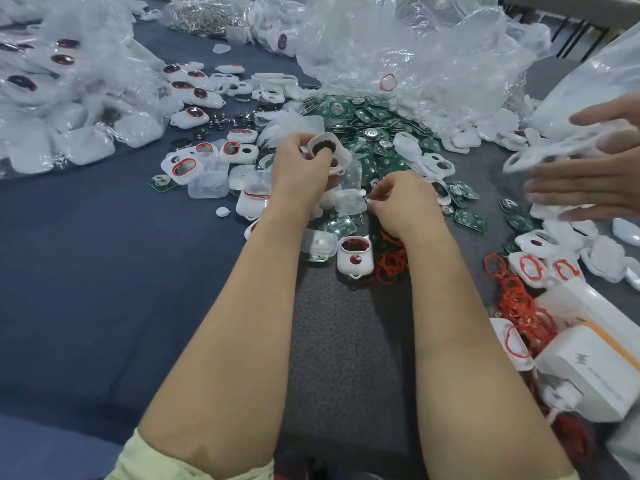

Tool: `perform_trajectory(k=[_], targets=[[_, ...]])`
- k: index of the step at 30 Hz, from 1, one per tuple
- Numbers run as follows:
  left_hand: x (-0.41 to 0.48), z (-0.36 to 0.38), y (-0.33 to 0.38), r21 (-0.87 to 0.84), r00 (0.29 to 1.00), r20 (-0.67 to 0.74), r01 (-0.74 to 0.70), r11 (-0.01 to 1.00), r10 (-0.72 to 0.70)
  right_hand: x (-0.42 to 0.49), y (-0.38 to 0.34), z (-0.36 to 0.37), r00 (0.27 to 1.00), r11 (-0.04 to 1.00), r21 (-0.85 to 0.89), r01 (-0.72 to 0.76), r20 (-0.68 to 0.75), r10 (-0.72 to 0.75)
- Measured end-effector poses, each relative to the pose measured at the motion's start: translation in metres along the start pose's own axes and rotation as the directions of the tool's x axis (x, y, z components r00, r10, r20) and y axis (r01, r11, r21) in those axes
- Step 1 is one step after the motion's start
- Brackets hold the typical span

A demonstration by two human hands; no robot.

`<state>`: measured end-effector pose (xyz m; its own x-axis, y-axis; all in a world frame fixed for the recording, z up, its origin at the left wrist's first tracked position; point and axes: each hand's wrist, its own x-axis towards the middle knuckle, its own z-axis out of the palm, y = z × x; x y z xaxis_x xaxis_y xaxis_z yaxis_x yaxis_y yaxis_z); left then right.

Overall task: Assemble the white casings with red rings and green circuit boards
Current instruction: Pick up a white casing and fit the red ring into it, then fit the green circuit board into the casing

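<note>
Above the middle of the dark blue cloth-covered table [104,271], the left hand [299,168] grips a white rounded-square plastic casing [341,152]. The casing is lifted clear of the surface and tilted so that its dark oval opening faces the camera. One fingertip lies over the lower edge of the opening and the other fingers curl round the back.

The right hand [403,202] sits lower and just to the right, knuckles up, with its fingers [379,199] curled down among loose parts (whether they pinch anything is hidden, so I cannot tell).

Beyond both hands spreads a heap of small green circuit boards [374,133], some carrying round silver discs. Between the forearms lies a second white casing with a red ring round its opening [355,259]. It touches a tangle of thin loose red rubber rings [391,263], and a larger tangle of red rings [519,306] lies further right.

Left of the left hand sit several red-ringed white casings [207,161] beside clear plastic lids [207,188]. Crumpled clear plastic bags [398,46] holding more white parts fill the far side. At the right edge another person's hands [588,188], blurred, hold white parts. A white box with an orange edge [588,372] stands at the near right.
</note>
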<state>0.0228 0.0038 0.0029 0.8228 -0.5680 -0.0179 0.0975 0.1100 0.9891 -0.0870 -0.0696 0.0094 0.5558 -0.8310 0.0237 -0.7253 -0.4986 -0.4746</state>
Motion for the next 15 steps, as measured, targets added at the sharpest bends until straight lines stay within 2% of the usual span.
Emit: perform_trajectory(k=[5,7,9,10,12,14,15], targets=[[0.001,0.000,0.000,-0.018,1.000,0.008,0.007,1.000,-0.007,0.005,0.004,0.003,0.999,0.999,0.042,-0.019,-0.030,0.021],[0.001,0.000,0.001,-0.011,1.000,0.006,0.007,1.000,-0.007,0.005,0.003,0.001,0.992,0.990,0.132,0.051,-0.125,-0.034],[0.002,-0.001,0.000,-0.003,1.000,0.002,0.006,1.000,-0.006,0.005,-0.003,0.001,0.978,0.948,0.292,0.126,-0.195,-0.070],[0.003,-0.001,0.000,0.001,1.000,0.004,0.004,1.000,-0.004,0.003,-0.006,0.001,0.981,0.898,0.419,0.133,-0.186,-0.059],[0.004,-0.002,-0.001,0.059,1.000,-0.001,-0.012,0.998,0.012,0.001,-0.012,0.004,0.993,0.732,0.675,0.089,-0.114,-0.016],[0.006,-0.002,-0.002,0.109,1.000,-0.008,-0.019,0.994,0.020,0.001,-0.016,0.006,0.998,0.571,0.820,0.050,-0.064,0.005],[0.006,-0.003,-0.002,0.099,1.000,-0.007,-0.009,0.995,0.010,0.001,-0.017,0.007,0.998,0.532,0.845,0.047,-0.063,0.013]])
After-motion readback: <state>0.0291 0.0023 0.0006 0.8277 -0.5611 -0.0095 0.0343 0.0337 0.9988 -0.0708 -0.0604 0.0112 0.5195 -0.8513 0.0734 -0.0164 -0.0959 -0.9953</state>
